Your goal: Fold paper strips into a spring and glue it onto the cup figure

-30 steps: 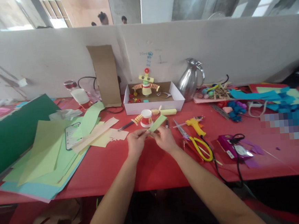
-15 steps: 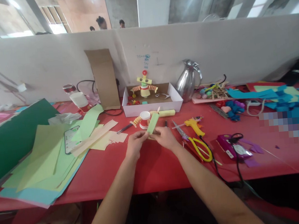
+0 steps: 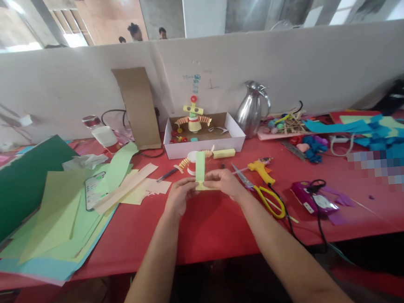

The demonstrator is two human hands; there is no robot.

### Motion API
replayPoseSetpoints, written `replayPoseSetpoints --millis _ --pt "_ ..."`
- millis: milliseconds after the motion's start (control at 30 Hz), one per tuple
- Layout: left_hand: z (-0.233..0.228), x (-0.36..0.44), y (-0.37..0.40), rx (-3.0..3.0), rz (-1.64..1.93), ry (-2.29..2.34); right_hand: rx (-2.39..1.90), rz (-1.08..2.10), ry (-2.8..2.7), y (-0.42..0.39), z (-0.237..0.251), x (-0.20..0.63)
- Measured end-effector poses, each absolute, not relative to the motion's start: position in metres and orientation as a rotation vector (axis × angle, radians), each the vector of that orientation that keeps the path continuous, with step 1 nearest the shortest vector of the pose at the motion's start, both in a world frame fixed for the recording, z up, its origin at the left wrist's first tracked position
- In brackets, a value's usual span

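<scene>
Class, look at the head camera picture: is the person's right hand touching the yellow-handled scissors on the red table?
Apart. The head view shows the right hand pinching a green paper strip, with bare red table between it and the scissors.

Two hands, left hand (image 3: 178, 197) and right hand (image 3: 225, 182), share one green paper strip (image 3: 200, 166). One white box (image 3: 204, 144), one metal jug (image 3: 251, 110), one yellow scissors (image 3: 266, 197), one glue gun (image 3: 259, 168), one phone (image 3: 92, 193), one cardboard sheet (image 3: 137, 107).

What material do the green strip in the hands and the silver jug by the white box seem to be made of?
Green strip: probably thin matte paper, flat with a straight cut edge, pinched by left hand and right hand. Silver jug: likely polished metal, since it shows bright reflections.
</scene>
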State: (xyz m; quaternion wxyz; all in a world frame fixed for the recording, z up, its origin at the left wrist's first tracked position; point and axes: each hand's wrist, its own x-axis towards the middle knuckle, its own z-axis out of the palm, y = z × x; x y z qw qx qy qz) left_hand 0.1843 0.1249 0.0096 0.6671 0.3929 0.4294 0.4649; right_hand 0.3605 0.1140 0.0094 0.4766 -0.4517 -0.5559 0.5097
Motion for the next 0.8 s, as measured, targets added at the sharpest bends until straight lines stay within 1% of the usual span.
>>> replayPoseSetpoints --millis 433,800 --pt "0.008 0.183 0.125 0.891 1.064 0.950 -1.088 1.215 -1.338 0.119 0.007 0.365" --pt "0.009 0.185 0.122 0.991 1.002 0.937 -1.037 1.158 -1.548 0.118 0.009 0.374"
